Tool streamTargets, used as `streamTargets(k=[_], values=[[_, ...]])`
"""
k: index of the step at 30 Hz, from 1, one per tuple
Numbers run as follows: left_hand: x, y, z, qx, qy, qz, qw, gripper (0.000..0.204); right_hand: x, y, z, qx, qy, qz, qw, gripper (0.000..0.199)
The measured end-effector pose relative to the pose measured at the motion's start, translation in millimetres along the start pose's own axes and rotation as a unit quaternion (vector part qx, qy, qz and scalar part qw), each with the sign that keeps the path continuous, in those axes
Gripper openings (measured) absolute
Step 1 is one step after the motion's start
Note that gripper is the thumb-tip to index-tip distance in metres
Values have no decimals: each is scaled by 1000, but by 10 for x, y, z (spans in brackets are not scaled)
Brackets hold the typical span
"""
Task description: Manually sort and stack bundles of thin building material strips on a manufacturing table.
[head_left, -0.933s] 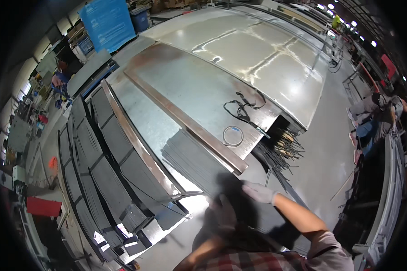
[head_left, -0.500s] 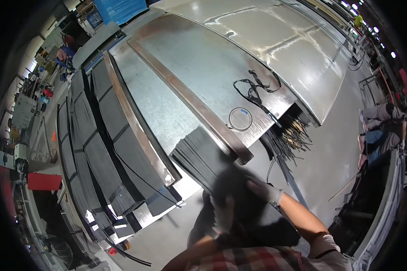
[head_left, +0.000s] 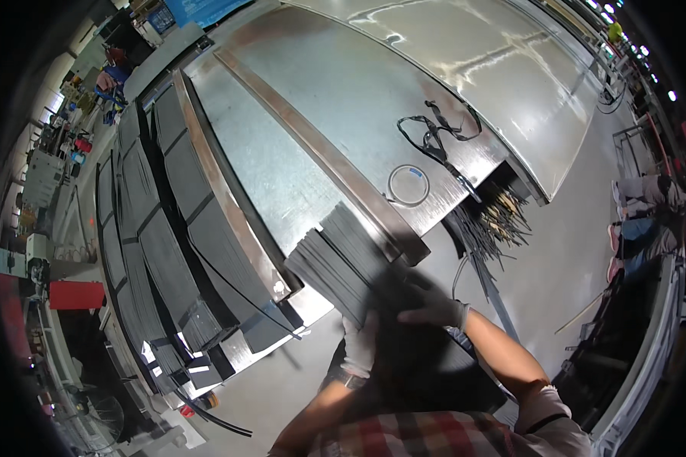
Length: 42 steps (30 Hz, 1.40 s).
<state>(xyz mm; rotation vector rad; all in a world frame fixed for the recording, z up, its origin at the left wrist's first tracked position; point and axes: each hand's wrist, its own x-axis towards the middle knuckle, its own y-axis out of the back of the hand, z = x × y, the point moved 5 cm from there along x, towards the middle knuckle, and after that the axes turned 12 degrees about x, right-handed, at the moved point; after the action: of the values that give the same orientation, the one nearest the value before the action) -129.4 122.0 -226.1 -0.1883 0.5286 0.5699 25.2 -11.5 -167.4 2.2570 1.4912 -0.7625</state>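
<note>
A bundle of long, flat dark grey strips (head_left: 334,263) lies with its far end on the metal table (head_left: 282,152), its near part reaching over the front edge toward me. My left hand (head_left: 360,344), in a light glove, is closed against the bundle's left side. On the right side my right hand (head_left: 433,305), gloved too, has its fingers curled round the strips. Deep shadow covers the strips between my hands, so fingertips there are partly hidden. A brown metal bar (head_left: 312,152) runs along the table just right of the bundle's far end.
Several tied stacks of dark strips (head_left: 160,236) fill the left side, beside a second brown bar (head_left: 229,190). Black straps (head_left: 434,141) and a coiled ring (head_left: 408,185) lie on the table's right. Loose thin strips (head_left: 495,225) stick out past its edge. People's legs (head_left: 640,221) show far right.
My left hand has moved forward along the bundle, and my right hand has shifted slightly forward and left. The bundle's far end has spread a little, with a gap now between strips.
</note>
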Motion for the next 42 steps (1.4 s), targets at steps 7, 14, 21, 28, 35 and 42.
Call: streamTargets(k=[7,14,21,28,35,42], values=[[-363,-150,-744,285,-135,84,945,64,23,-72,-371,7,127,44,991,90],[-259,-342,305,-204,-111,66,970,51,-67,-34,-368,22,221,40,974,73],[-619,-292,-541,416,-236,106,872,54,-54,-38,-136,38,199,15,979,69],[-594,-410,-129,160,-42,153,974,47,87,26,59,34,194,72,978,66],[6,-206,-183,-2,21,82,996,53,-68,43,-115,8,176,81,981,69],[-418,-366,-85,297,62,19,953,64,-203,147,-202,-64,74,67,993,77]])
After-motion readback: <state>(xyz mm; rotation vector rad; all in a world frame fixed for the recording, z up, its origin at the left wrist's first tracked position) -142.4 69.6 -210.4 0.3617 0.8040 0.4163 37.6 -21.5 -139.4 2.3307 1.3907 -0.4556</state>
